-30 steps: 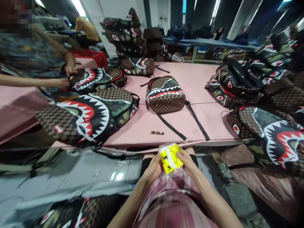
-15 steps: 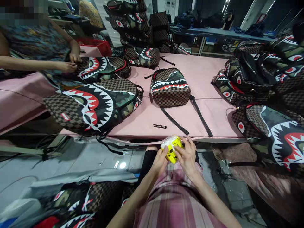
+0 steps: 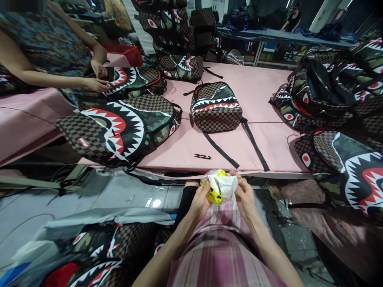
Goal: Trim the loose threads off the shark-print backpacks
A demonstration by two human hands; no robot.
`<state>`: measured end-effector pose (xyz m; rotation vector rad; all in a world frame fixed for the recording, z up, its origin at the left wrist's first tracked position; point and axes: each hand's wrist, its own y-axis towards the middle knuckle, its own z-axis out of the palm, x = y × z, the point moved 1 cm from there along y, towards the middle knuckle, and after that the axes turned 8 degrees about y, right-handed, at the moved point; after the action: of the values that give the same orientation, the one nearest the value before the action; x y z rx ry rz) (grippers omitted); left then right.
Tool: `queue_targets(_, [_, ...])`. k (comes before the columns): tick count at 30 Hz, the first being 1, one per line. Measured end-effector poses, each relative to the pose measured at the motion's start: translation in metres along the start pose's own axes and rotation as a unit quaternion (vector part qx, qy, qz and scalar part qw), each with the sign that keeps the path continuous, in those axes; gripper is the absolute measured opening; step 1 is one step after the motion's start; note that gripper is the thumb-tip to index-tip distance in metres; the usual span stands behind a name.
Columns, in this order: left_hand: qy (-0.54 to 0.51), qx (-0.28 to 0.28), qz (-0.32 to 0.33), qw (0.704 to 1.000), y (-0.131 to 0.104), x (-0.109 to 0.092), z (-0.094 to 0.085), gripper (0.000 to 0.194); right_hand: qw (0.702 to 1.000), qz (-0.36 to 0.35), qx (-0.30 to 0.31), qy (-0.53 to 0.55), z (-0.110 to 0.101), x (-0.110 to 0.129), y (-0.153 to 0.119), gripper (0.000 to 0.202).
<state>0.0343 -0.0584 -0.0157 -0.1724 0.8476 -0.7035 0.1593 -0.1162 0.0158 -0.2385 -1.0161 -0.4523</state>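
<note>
Over my lap, just below the table's front edge, my left hand (image 3: 201,200) is closed round a yellow tissue pack (image 3: 216,196) with black markings and clear wrapping. A white tissue (image 3: 225,185) sticks out of it to the right. My right hand (image 3: 244,196) pinches the tissue's right edge between thumb and fingers. On the table beyond lie small black thread snips (image 3: 202,156). Behind them rests a checkered backpack (image 3: 217,117) with a shark-mouth print, its black straps trailing towards me.
Shark-print backpacks lie at the left (image 3: 119,131) and in a pile at the right (image 3: 326,95) of the pink table (image 3: 260,95). A co-worker's hands (image 3: 100,77) touch another bag. More backpacks (image 3: 119,243) sit low at my left, and a stack (image 3: 167,30) stands behind.
A white tissue now shows spread out from the yellow pack. My right hand has shifted from the pack's face to the right, with the tissue's edge in its fingers.
</note>
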Motion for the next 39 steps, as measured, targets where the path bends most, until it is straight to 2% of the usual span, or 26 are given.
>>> queue_targets(6, [0.024, -0.02, -0.002, 1.0, -0.003, -0.001, 0.009, 0.054, 0.999, 0.045, -0.01, 0.014, 0.002, -0.004, -0.002, 0.016])
queue_targets(9, [0.053, -0.07, 0.017, 0.996, 0.0, -0.006, 0.007, 0.048, 0.991, 0.065, -0.01, 0.116, -0.001, 0.009, -0.007, 0.026])
queue_targets(11, [0.053, -0.102, 0.033, 0.993, 0.002, -0.01, 0.003, 0.046, 0.978, 0.088, 0.014, 0.19, -0.006, 0.022, -0.009, 0.032])
queue_targets(13, [0.042, -0.116, 0.044, 0.991, 0.004, -0.013, 0.0, 0.048, 0.973, 0.109, 0.031, 0.198, -0.012, 0.032, -0.008, 0.034])
queue_targets(14, [0.038, -0.115, 0.048, 0.992, 0.004, -0.014, 0.0, 0.049, 0.983, 0.109, 0.03, 0.147, -0.015, 0.034, -0.007, 0.033])
queue_targets(16, [0.037, -0.106, 0.057, 0.992, 0.003, -0.015, 0.002, 0.049, 0.994, 0.076, 0.027, -0.069, -0.016, 0.033, -0.004, 0.038])
queue_targets(17, [0.042, -0.103, 0.061, 0.992, 0.002, -0.015, 0.003, 0.048, 0.978, 0.044, 0.024, -0.201, -0.015, 0.03, -0.002, 0.046])
queue_targets(19, [0.056, -0.098, 0.07, 0.991, -0.001, -0.013, 0.006, 0.046, 0.915, -0.022, 0.017, -0.403, -0.008, 0.021, 0.002, 0.062])
queue_targets(20, [0.061, -0.099, 0.071, 0.991, -0.001, -0.012, 0.006, 0.045, 0.889, -0.04, 0.016, -0.456, -0.005, 0.016, 0.003, 0.061])
queue_targets(21, [0.065, -0.102, 0.072, 0.99, -0.001, -0.01, 0.006, 0.045, 0.876, -0.046, 0.018, -0.48, -0.001, 0.012, 0.004, 0.052])
queue_targets(22, [0.065, -0.107, 0.074, 0.989, -0.001, -0.009, 0.004, 0.044, 0.878, -0.041, 0.026, -0.477, 0.002, 0.009, 0.004, 0.04])
queue_targets(24, [0.067, -0.12, 0.072, 0.988, 0.001, -0.007, -0.001, 0.045, 0.914, -0.003, 0.083, -0.398, 0.007, 0.008, 0.003, 0.026])
queue_targets(26, [0.067, -0.135, 0.067, 0.986, 0.003, -0.008, -0.006, 0.045, 0.961, 0.057, 0.147, -0.228, 0.008, 0.013, 0.0, 0.028])
queue_targets(27, [0.067, -0.144, 0.06, 0.985, 0.004, -0.009, -0.008, 0.044, 0.976, 0.087, 0.153, -0.131, 0.007, 0.018, -0.002, 0.03])
queue_targets(29, [0.058, -0.157, 0.037, 0.985, 0.004, -0.012, -0.01, 0.044, 0.986, 0.124, 0.11, 0.008, 0.002, 0.027, -0.005, 0.037])
queue_targets(31, [0.05, -0.149, 0.023, 0.987, 0.004, -0.014, -0.009, 0.043, 0.991, 0.119, 0.044, 0.051, -0.006, 0.034, -0.005, 0.042])
queue_targets(34, [0.064, -0.143, 0.045, 0.987, 0.003, -0.015, -0.007, 0.042, 0.995, 0.097, -0.009, 0.022, -0.019, 0.035, -0.002, 0.04])
queue_targets(36, [0.077, -0.16, 0.059, 0.982, 0.004, -0.013, -0.007, 0.044, 0.992, 0.094, -0.016, -0.078, -0.023, 0.028, 0.0, 0.031])
queue_targets(37, [0.081, -0.167, 0.062, 0.981, 0.005, -0.011, -0.008, 0.045, 0.983, 0.091, -0.003, -0.16, -0.022, 0.023, 0.0, 0.029])
queue_targets(39, [0.095, -0.172, 0.076, 0.978, 0.007, -0.007, -0.01, 0.045, 0.94, 0.07, 0.062, -0.327, -0.014, 0.009, -0.002, 0.05])
